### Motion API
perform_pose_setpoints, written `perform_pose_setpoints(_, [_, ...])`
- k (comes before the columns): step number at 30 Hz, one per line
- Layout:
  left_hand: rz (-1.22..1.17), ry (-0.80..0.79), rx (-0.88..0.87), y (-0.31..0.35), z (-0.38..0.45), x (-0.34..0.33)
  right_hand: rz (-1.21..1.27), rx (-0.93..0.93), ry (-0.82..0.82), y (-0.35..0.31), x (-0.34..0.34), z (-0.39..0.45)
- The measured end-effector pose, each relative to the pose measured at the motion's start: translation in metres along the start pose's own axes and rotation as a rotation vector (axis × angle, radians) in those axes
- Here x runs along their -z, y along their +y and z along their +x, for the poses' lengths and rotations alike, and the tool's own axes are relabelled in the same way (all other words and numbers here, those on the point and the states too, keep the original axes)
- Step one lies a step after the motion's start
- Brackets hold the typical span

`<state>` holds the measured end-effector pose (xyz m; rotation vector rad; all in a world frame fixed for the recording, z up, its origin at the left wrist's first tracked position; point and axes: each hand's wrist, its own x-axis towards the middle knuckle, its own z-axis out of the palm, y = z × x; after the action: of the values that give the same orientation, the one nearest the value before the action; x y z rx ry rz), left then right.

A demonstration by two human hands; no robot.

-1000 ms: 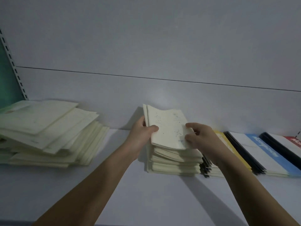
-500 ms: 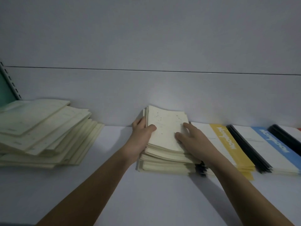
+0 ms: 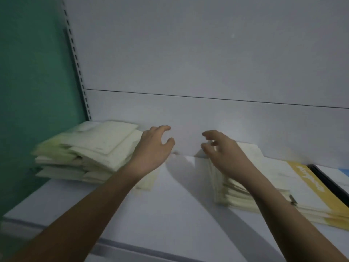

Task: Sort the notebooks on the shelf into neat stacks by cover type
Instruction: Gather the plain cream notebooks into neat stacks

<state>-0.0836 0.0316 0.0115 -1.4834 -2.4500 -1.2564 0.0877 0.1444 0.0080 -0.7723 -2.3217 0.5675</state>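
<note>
I see matt cream paper covers on the loose pile of notebooks [image 3: 90, 148] and on the squarer stack [image 3: 236, 186]. The shelf [image 3: 179, 214] and back panel [image 3: 207, 63] look like smooth painted metal, as does the slotted upright [image 3: 77, 67]. The yellow-banded notebook [image 3: 302, 178] looks slightly glossy.

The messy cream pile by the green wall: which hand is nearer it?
Left. The left hand hovers at the right edge of the messy cream pile; the right hand is over the neater cream stack, further right.

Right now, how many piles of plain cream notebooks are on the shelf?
2: a messy pile at the left, a tidier pile under the right hand. More may be out of view.
</note>
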Motion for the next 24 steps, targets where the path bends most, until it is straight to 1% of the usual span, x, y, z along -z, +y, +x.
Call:
perform_pose_setpoints(3, [0.122, 0.046, 0.039, -0.049, -0.002, 0.060, 0.040, 0.061, -0.044, -0.051, -0.047, 0.008])
perform_pose_setpoints(5, [0.147, 0.058, 0.074, -0.082, -0.003, 0.100, 0.060, 0.082, -0.065, -0.085, -0.076, 0.013])
perform_pose_setpoints(10, [0.067, 0.052, 0.165, -0.153, -0.005, 0.169, 0.021, 0.121, -0.120, -0.163, -0.140, 0.021])
perform_pose_setpoints(12, [0.037, 0.020, 0.191, -0.173, -0.009, 0.183, -0.040, 0.129, -0.133, -0.191, -0.160, 0.026])
perform_pose_setpoints(15, [-0.012, -0.025, 0.203, -0.193, -0.013, 0.191, -0.227, 0.122, -0.183, -0.219, -0.187, 0.035])
perform_pose_setpoints(17, [-0.052, -0.051, 0.193, -0.199, -0.013, 0.193, -0.348, 0.084, -0.248, -0.228, -0.200, 0.041])
perform_pose_setpoints(20, [-0.079, -0.052, 0.177, -0.202, -0.018, 0.191, -0.411, 0.011, -0.337, -0.229, -0.210, 0.046])
perform_pose_setpoints(22, [-0.084, -0.010, 0.169, -0.207, -0.024, 0.192, -0.439, 0.003, -0.322, -0.229, -0.215, 0.040])
perform_pose_setpoints(24, [-0.111, 0.036, 0.182, -0.214, -0.028, 0.194, -0.499, 0.026, -0.239, -0.229, -0.217, 0.029])
